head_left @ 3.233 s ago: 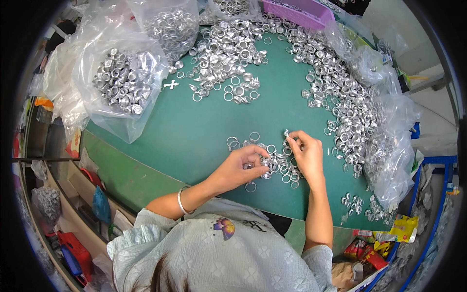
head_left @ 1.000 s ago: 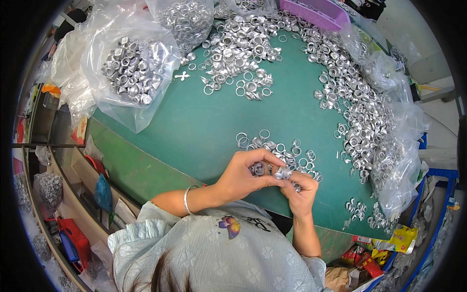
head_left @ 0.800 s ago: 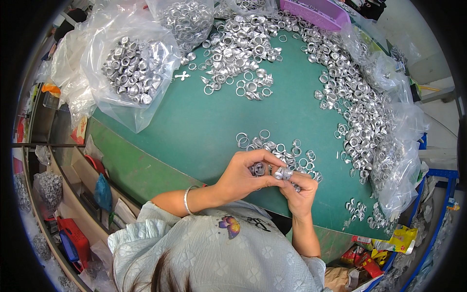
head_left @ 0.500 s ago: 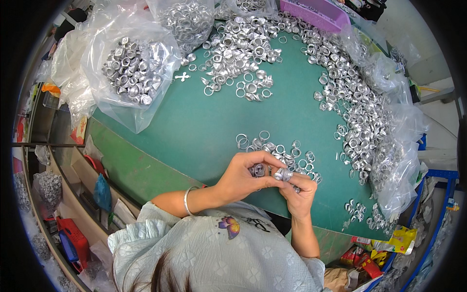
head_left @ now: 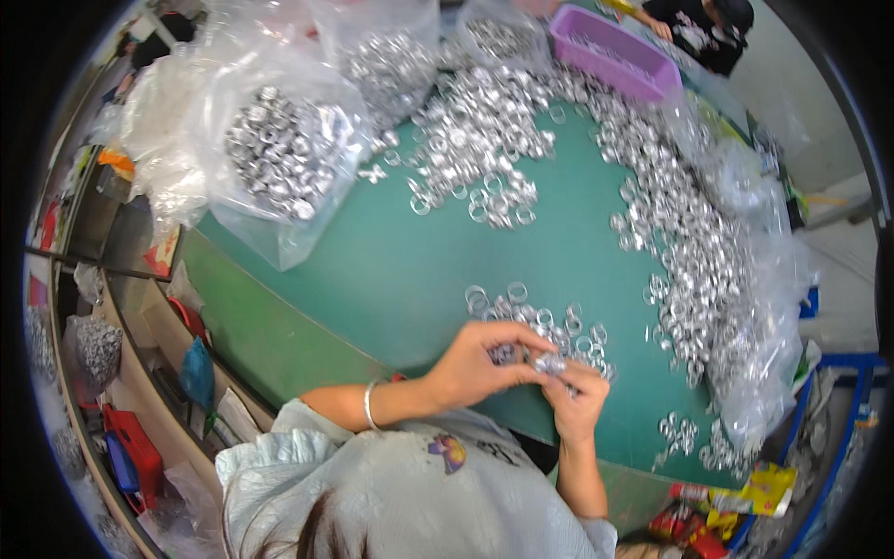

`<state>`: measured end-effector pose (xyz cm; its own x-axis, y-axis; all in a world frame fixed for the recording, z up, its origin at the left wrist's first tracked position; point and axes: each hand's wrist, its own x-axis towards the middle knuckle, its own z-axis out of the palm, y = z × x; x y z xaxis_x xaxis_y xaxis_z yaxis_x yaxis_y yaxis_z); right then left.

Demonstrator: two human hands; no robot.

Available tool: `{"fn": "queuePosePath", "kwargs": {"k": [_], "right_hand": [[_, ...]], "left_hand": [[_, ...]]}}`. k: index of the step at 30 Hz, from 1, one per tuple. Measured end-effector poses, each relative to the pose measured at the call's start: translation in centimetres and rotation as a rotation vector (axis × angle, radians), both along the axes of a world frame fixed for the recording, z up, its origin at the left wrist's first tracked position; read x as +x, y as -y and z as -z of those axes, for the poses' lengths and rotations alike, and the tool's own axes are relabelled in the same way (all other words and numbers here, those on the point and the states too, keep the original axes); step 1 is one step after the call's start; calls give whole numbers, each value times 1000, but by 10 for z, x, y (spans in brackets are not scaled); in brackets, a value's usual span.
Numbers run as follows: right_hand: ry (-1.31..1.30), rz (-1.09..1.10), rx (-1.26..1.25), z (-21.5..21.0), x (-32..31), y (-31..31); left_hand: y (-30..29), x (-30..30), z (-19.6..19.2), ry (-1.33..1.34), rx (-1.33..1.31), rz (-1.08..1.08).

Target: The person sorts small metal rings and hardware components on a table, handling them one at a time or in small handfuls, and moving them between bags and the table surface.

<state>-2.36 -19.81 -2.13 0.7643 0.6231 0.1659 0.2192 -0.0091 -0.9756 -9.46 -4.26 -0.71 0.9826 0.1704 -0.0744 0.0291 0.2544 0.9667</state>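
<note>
Both hands are together at the near edge of the small ring pile [head_left: 570, 326], which serves as reference. Left hand [head_left: 470, 365] and right hand [head_left: 577, 396] clamp a silvery metal piece [head_left: 549, 362] between their fingertips; blur and fingers cover its outline, so single ring or several: cannot tell. More metal pieces [head_left: 503, 354] sit in the curl of the left hand, partly hidden, count unreadable. The right hand masks part of the reference pile. On the desk [head_left: 400, 270], right of the pile: a long heap of rings [head_left: 689, 270], its outer side veiled by clear plastic. Beyond the pile: another heap [head_left: 484, 130], smeared. Far left of it: a filled clear bag [head_left: 298, 238], contents blurred through the film.
</note>
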Motion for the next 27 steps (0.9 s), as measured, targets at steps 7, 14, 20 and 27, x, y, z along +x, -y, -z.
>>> {"fn": "queuePosePath", "kwargs": {"k": [7,14,20,27], "right_hand": [[-141,33,27,11,1,1],[-281,56,85,18,3,-1],[-317,105,82,21,5,-1],[-261,59,162,25,7,-4]], "left_hand": [[-4,4,7,97,54,-1],[-15,7,1,-11,50,5],[-40,15,-4,-18,213,-89],[-107,36,-28,-50,320,-299]]}}
